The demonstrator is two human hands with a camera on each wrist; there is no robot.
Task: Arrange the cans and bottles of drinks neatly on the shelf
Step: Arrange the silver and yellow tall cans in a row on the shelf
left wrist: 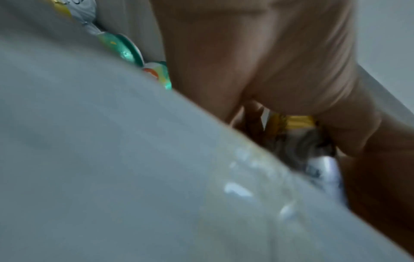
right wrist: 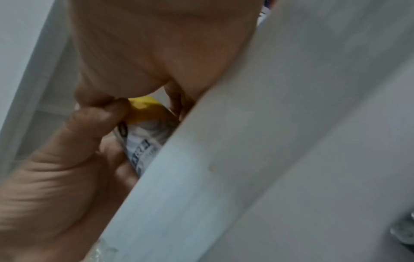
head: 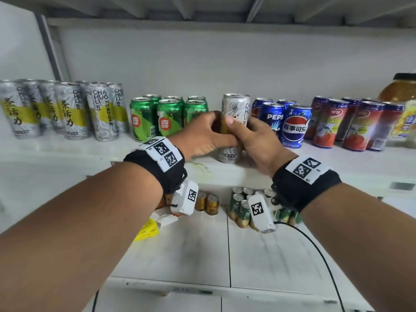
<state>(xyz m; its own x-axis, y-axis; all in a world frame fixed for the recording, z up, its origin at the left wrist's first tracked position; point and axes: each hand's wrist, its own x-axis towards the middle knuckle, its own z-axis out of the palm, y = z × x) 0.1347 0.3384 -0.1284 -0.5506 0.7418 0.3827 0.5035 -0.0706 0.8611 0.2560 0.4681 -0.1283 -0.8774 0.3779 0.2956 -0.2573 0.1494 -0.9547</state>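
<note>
A tall silver can with a yellow band (head: 235,109) stands upright at the front of the white shelf (head: 67,152), between the green cans (head: 155,118) and the blue Pepsi cans (head: 286,122). My left hand (head: 202,136) grips it from the left and my right hand (head: 249,140) from the right, thumbs meeting across its front. The left wrist view shows the can (left wrist: 298,134) under my palm behind the shelf edge. In the right wrist view, the can (right wrist: 145,134) is pinched between both hands. Several matching silver cans (head: 56,109) stand grouped at far left.
Red cans (head: 351,124) and an orange-filled bottle (head: 398,91) stand at the right end of the shelf. On the lower shelf (head: 191,251) are gold cans (head: 208,202), green-and-white cans (head: 239,208) and a yellow packet (head: 146,230). Another shelf hangs overhead.
</note>
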